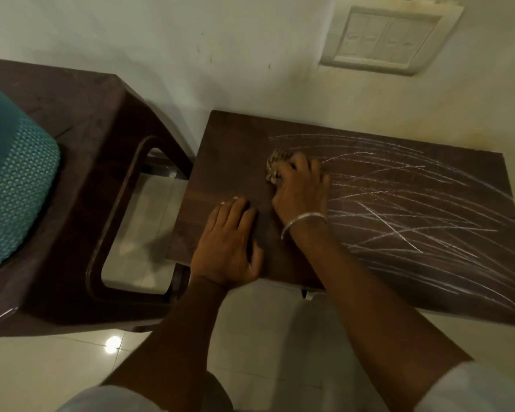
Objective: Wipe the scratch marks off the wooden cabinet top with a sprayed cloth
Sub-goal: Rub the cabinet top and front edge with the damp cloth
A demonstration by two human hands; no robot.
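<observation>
Where unwiped, cabinet top [231,162] white-scratched

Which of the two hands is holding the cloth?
The right hand, wearing a bangle, grips the cloth; the left hand rests flat and empty on the cabinet top.

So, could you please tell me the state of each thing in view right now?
cabinet top: left part clean, rest scratched
scratch marks: white, across middle and right
cloth: bunched, on the top, under the right hand
right hand: grips the cloth
left hand: flat, fingers straight, resting on the top
wall switch panel: switch positions unreadable
</observation>
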